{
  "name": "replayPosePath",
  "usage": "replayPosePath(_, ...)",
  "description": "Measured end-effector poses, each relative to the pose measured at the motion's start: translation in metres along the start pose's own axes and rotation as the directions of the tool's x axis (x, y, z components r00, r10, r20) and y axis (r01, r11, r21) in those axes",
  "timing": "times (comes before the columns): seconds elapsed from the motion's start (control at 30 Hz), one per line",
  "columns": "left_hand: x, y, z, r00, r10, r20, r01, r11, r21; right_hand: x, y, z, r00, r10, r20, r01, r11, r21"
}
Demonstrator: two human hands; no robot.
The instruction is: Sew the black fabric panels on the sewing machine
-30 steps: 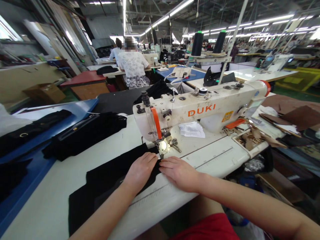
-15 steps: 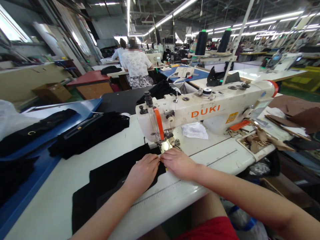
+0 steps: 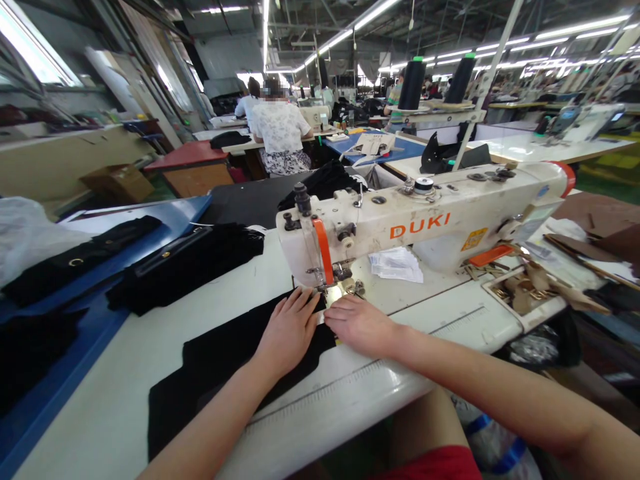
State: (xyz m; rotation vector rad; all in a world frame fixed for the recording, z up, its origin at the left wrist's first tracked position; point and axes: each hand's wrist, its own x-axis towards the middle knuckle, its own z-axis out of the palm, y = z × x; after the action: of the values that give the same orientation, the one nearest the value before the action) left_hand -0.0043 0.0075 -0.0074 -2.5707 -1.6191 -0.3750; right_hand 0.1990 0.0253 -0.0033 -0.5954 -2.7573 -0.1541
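Observation:
Black fabric [image 3: 235, 340] lies flat on the white bed of a sewing machine [image 3: 420, 220], its upper right edge at the lit needle area. My left hand [image 3: 287, 330] rests on this fabric with fingers stretched out, their tips just left of the presser foot. Beside it, my right hand [image 3: 360, 325] has its fingers bent and pressed together at the fabric's right edge. A small white label [image 3: 321, 318] shows between the hands, at my right fingertips. My right thumb is hidden.
White paper labels [image 3: 396, 265] are stacked under the machine arm. Black fabric pieces [image 3: 185, 260] lie to the left, near a blue surface [image 3: 100, 333]. At right sits a tray [image 3: 525, 293] with brown strap pieces. A person [image 3: 280, 127] sits ahead, facing away.
My left hand has slid forward and left, away from my right fingertips, and its fingers have spread on the fabric. More of the white label shows. The view has shifted slightly.

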Motion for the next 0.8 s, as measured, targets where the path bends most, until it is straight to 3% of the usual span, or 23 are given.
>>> replayPosePath(0.33,0.029,-0.005,-0.009,0.997,0.063,-0.041,-0.064,0.998,-0.015,0.005,0.015,0.004,0.997,0.073,0.01,-0.073,0.996,-0.048)
replayPosePath(0.5,0.011,0.0,-0.009,0.987,0.062,-0.146,-0.059,0.998,0.027,0.005,0.014,0.006,0.997,0.08,0.0,-0.079,0.996,-0.043)
replayPosePath(0.63,-0.005,0.005,-0.002,0.973,0.196,-0.124,-0.2,0.98,-0.02,0.005,0.013,0.004,0.996,0.094,-0.002,-0.094,0.995,-0.031)
replayPosePath(0.8,-0.008,0.006,0.003,0.971,0.202,-0.128,-0.211,0.976,-0.057,0.002,0.013,0.004,0.993,0.115,-0.018,-0.115,0.993,0.009)
